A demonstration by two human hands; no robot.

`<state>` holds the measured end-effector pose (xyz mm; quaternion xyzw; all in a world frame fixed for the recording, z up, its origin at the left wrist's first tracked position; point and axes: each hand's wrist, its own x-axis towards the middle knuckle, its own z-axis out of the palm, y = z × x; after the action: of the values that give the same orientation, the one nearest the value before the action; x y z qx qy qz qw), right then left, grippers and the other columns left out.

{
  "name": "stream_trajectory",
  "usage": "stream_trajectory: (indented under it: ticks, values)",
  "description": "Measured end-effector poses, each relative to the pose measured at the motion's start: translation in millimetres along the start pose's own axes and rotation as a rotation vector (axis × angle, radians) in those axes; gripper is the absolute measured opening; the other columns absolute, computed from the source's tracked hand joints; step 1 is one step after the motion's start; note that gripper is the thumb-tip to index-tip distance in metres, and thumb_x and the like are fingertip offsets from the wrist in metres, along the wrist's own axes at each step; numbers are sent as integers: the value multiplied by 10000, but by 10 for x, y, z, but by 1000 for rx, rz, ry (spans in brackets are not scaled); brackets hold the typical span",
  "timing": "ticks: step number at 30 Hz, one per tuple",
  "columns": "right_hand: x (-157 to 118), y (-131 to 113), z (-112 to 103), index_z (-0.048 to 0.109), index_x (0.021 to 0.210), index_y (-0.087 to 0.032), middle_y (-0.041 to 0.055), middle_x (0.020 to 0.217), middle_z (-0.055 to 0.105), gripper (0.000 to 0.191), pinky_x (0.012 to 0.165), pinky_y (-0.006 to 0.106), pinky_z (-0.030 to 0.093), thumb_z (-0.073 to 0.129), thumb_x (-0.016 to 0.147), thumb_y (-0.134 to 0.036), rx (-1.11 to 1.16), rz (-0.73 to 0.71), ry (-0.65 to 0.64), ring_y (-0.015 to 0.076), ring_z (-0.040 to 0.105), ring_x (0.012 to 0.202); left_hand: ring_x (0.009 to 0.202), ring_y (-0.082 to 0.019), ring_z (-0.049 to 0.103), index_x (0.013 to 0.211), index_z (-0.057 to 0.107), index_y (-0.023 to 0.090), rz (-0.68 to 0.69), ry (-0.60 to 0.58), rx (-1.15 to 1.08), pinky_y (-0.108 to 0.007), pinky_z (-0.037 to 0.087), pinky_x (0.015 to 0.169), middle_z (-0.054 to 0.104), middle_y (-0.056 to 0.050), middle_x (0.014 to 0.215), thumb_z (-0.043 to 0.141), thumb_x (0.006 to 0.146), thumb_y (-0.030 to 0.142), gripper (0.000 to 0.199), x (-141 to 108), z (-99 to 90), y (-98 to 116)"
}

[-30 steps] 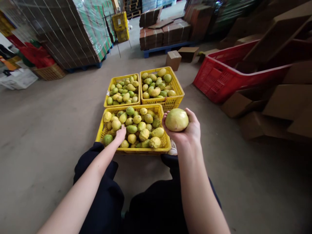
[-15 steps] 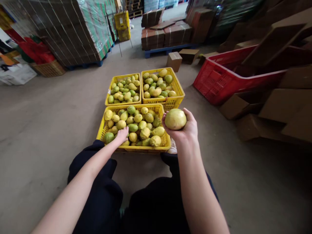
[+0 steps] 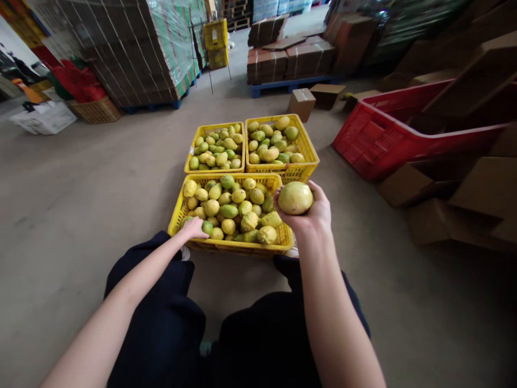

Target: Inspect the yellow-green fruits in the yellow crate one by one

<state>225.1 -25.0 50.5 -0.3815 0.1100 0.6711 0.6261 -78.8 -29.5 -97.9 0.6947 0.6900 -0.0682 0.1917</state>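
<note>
On the palm of my right hand point(image 3: 313, 218) rests a large, smooth yellow-green lemon point(image 3: 296, 198), with the fingers curled up around it. It is held above the right rim of the front yellow crate point(image 3: 234, 248). My left hand point(image 3: 193, 228) reaches down into the front left corner of that crate. Its fingers curl over a green lemon, mostly hidden beneath the hand. Right beside the left thumb lies another green lemon point(image 3: 207, 227). Many yellow and green lemons fill the crate, some smooth and some bumpy point(image 3: 249, 221).
Behind the front crate stand two more yellow crates of lemons, a left one point(image 3: 215, 172) and a right one point(image 3: 301, 171). A big red crate point(image 3: 363, 137) with cardboard stands at right, near loose boxes point(image 3: 436, 221). Wrapped pallet stacks point(image 3: 121, 54) and a small carton point(image 3: 301, 104) are farther back.
My left hand has moved left and slightly lower in the front crate, onto a green lemon. My right hand still holds the large lemon. The view has shifted slightly left.
</note>
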Motion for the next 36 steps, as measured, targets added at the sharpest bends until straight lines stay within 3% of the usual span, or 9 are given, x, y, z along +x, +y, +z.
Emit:
stream_trajectory:
  ticks: [4, 9, 14, 17, 20, 26, 33, 36]
  values:
    - [-28, 104, 78, 592, 906, -220, 1, 712, 640, 131, 524, 289, 605, 577, 843, -334, -39, -4, -4, 177, 653, 667, 1059, -360, 646, 788, 668, 182, 20, 80, -186, -430, 506, 941, 697, -80, 920, 879, 517, 359, 386, 19, -64, -35]
    - [-29, 248, 163, 596, 845, -207, -3, 648, 629, 149, 501, 260, 581, 550, 873, -345, -47, 25, -46, 159, 638, 610, 1018, -347, 665, 925, 708, 160, 153, 139, -647, -427, 531, 911, 727, -84, 946, 868, 515, 439, 522, 6, -476, 106]
    - [-8, 426, 191, 594, 800, -237, -47, 645, 665, 139, 563, 290, 615, 598, 876, -352, -15, -25, 16, 138, 639, 560, 1110, -294, 658, 1139, 646, 185, 352, -21, -1473, -418, 527, 974, 721, -74, 1117, 793, 610, 392, 587, -263, -813, 347]
    - [-7, 584, 174, 619, 808, -232, -32, 654, 692, 161, 591, 320, 631, 582, 891, -366, -17, 51, -5, 154, 661, 564, 1076, -261, 677, 1135, 611, 217, 303, -89, -1892, -414, 556, 944, 723, -42, 1120, 724, 680, 325, 481, -384, -848, 519]
    - [6, 762, 154, 653, 847, -218, -14, 669, 715, 149, 632, 340, 641, 587, 891, -345, -31, 95, -47, 169, 680, 573, 1025, -233, 696, 1099, 613, 183, 185, -155, -2136, -382, 575, 914, 738, -50, 1042, 606, 791, 260, 318, -417, -871, 696]
    - [84, 979, 121, 672, 827, -210, -9, 653, 731, 166, 664, 337, 644, 582, 898, -330, -32, 116, -121, 169, 690, 543, 915, -221, 734, 1118, 613, 140, -44, -232, -2322, -339, 619, 814, 743, -86, 915, 444, 977, 348, 302, -475, -968, 891]
    - [57, 995, 92, 684, 823, -217, -16, 682, 754, 121, 644, 312, 642, 655, 841, -333, -103, 40, -191, 164, 700, 542, 1083, -236, 689, 1112, 622, 140, 20, -207, -2268, -363, 584, 951, 728, -117, 1087, 495, 962, 415, 338, -549, -940, 858]
    - [12, 1001, 106, 692, 828, -215, -10, 679, 755, 151, 624, 314, 640, 604, 864, -333, -140, 21, -177, 166, 699, 545, 1095, -238, 678, 1124, 617, 164, 60, -193, -2161, -360, 591, 920, 708, -115, 1161, 532, 920, 455, 366, -537, -897, 841]
